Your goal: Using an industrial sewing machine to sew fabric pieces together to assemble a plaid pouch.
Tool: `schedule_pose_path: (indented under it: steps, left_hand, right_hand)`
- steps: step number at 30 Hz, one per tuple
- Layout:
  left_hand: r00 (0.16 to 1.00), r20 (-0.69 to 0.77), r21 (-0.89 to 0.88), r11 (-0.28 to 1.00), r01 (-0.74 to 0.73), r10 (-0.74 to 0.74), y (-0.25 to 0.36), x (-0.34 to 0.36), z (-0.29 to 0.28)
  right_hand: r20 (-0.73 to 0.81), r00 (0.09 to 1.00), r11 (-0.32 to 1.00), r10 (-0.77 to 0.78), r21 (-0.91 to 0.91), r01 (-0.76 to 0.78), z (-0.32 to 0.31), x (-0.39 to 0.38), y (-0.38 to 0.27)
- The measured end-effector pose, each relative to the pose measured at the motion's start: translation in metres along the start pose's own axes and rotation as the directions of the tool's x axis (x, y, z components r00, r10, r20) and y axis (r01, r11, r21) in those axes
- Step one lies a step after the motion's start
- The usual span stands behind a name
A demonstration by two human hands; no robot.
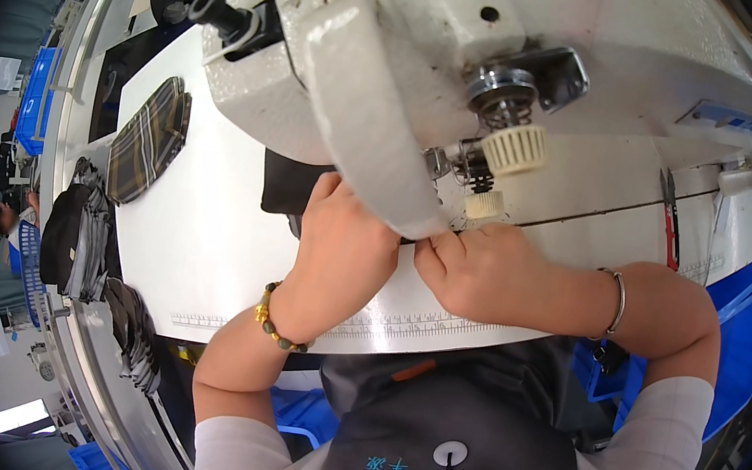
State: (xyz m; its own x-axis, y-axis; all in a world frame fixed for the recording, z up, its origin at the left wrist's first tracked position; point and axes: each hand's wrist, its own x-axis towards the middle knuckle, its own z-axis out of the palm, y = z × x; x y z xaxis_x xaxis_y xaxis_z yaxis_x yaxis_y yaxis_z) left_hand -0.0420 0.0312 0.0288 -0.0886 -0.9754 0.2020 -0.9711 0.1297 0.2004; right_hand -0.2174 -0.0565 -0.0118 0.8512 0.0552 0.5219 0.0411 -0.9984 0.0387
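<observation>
A white sewing machine (383, 119) stands over the work surface, its curved arm hiding part of what lies beneath. Under it, a piece of black cloth (288, 185) shows at the left. My left hand (344, 252) is closed on this cloth, its fingers curled beside the machine's head. Close by on the right, my right hand (483, 269) is pinched, with a dark sliver of the cloth showing between the two hands. The fingertips of both are partly hidden by the machine and the knuckles.
A plaid cloth piece (149, 141) lies at the left of the white table (207, 258). Stacks of dark folded cloth (82, 235) sit past its left edge. Red-handled snips (669, 225) lie at the right. A ruler strip (421, 324) runs along the front edge; blue bins (745, 300) stand right.
</observation>
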Motion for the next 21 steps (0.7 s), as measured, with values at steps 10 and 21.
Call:
schedule_pose_path:
  steps: [10,21]
  left_hand:
    - [0.999,-0.026,0.127,0.991,0.049,-0.046,-0.014,0.008,0.004]
    - [0.991,-0.133,-0.163,0.987,-0.016,-0.006,-0.036,0.013,0.002]
  right_hand:
    - [-0.018,0.991,0.988,0.133,0.075,-0.132,0.008,0.004,0.014]
    - [-0.003,0.996,0.996,0.084,0.027,-0.084,-0.001,0.002,0.009]
